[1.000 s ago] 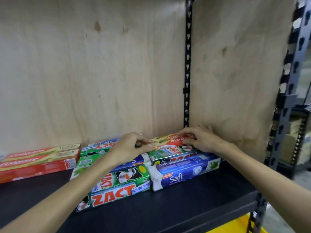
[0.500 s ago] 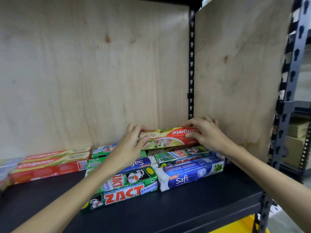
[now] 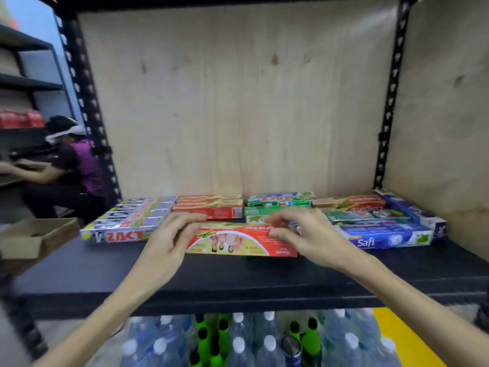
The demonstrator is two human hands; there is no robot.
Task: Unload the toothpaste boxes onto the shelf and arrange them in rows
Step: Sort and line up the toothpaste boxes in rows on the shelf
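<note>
1. My left hand [image 3: 169, 241] and right hand [image 3: 307, 234] each had a grip closed on one end of a red toothpaste box [image 3: 238, 242].
2. The box was low over the black shelf [image 3: 238, 282], in front of the other boxes [image 3: 383, 229].

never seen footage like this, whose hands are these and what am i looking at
There is no machine here. A person wears a camera on the head, so you see their own two bare arms reaching forward. The left hand and right hand hold one red Colgate box by its ends, over the black shelf. Behind it, more toothpaste boxes lie in rows: silver Zact boxes, red Colgate boxes and a blue Safi box. Bottled water stands below. Another person works at far left.
</note>
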